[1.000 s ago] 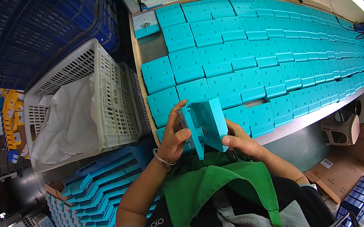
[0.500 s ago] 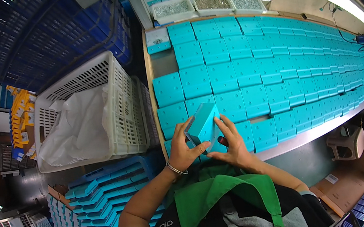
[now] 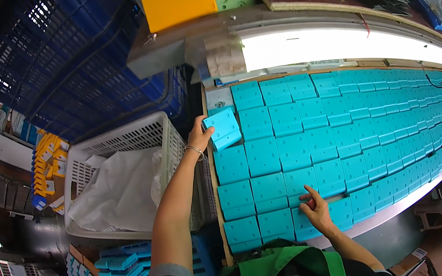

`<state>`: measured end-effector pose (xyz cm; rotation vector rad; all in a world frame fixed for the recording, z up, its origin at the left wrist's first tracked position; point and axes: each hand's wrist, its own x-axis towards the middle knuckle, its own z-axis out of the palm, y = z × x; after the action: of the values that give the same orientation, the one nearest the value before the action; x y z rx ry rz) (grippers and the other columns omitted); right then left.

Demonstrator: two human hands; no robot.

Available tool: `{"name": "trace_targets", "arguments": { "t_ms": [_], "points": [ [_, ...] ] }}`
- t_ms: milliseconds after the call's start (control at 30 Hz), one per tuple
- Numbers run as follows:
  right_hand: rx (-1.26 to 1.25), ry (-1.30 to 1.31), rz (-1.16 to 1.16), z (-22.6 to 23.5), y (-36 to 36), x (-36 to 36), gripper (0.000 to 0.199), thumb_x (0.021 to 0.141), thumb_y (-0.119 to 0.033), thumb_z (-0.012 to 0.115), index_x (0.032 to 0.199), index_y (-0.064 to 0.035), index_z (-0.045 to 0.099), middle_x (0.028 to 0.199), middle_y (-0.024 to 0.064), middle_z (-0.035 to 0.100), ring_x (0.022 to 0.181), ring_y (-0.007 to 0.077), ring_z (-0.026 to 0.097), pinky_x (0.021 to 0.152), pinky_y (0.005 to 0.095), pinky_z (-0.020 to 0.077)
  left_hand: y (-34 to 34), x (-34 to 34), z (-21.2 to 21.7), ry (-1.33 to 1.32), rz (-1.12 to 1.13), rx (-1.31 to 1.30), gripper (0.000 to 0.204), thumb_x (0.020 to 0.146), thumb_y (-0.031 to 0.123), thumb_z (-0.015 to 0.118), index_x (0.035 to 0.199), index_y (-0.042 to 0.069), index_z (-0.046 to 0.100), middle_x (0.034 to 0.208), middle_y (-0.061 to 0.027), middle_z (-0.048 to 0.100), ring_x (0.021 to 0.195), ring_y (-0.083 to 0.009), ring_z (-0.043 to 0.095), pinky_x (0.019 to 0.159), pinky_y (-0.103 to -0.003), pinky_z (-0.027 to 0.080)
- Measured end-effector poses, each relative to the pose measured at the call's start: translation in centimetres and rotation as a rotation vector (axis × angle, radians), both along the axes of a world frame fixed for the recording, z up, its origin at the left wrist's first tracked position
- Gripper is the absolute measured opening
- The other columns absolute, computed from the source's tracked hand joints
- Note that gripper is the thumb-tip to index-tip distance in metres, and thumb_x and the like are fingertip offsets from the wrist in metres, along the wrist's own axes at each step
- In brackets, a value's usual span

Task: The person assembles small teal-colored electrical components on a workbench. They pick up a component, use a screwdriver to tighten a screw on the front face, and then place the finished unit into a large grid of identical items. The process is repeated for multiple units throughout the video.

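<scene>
2 hands busy | your left hand (image 3: 199, 137) grips 1 teal block (image 3: 222, 128) over the table's (image 3: 364, 223) gap | right hand (image 3: 316, 210) flat, released, steadying near row

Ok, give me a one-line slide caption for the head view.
Left hand sets a teal block at the far corner of a table tiled with blocks; right hand rests on the near rows.

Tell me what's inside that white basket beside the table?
The white basket holds a crumpled white plastic liner that fills most of it. Whatever lies under the liner is covered, so I cannot tell whether any parts are in there.
</scene>
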<state>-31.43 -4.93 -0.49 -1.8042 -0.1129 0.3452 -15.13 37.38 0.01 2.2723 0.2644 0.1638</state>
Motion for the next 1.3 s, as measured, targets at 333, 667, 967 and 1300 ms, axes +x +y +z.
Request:
{"name": "trace_targets", "arguments": {
  "t_ms": [333,667,967,1300],
  "points": [
    [0.08,0.137,-0.062,0.6,0.7,0.1,0.055,0.082,0.006,0.06,0.134,-0.0015,0.044,0.093,0.0086,0.062,0.067,0.0088,0.059,0.064,0.0245,0.0511,-0.8,6.0,3.6,-0.003,-0.157,0.459,0.054,0.077,0.024,0.072,0.124,0.006,0.054,0.105,-0.0177,0.056,0.1,-0.034,0.056,0.093,-0.038,0.045],
    [-0.057,0.027,-0.013,-0.1,0.2,0.2,0.047,0.082,-0.001,0.061,0.128,-0.0001,0.049,0.09,0.0101,0.065,0.068,0.0125,0.062,0.062,0.0262,0.0505,0.4,5.6,3.9,0.201,-0.051,0.437,0.067,0.07,0.028,0.076,0.126,0.002,0.05,0.11,-0.0222,0.058,0.107,-0.0348,0.056,0.094,-0.039,0.045],
    [0.618,0.637,0.019,7.9,4.0,3.6,0.072,0.086,-0.061,0.051,0.133,-0.0073,0.042,0.109,0.0105,0.06,0.079,0.014,0.059,0.048,0.0197,0.0384,-11.7,-7.6,8.0,-0.296,-0.416,-0.063,0.095,0.062,0.031,0.082,0.141,0.006,0.036,0.129,-0.0178,0.044,0.122,-0.0317,0.045,0.099,-0.042,0.042],
    [0.322,0.557,0.203,6.1,-1.3,-1.6,0.093,0.066,-0.063,0.072,0.135,-0.0078,0.043,0.11,0.0121,0.055,0.084,0.0154,0.057,0.052,0.0235,0.0467,-14.6,-22.1,12.4,0.054,-0.598,-0.127,0.096,0.059,0.036,0.079,0.139,0.003,0.039,0.126,-0.0157,0.043,0.116,-0.0302,0.048,0.097,-0.04,0.043]
  ]
}}
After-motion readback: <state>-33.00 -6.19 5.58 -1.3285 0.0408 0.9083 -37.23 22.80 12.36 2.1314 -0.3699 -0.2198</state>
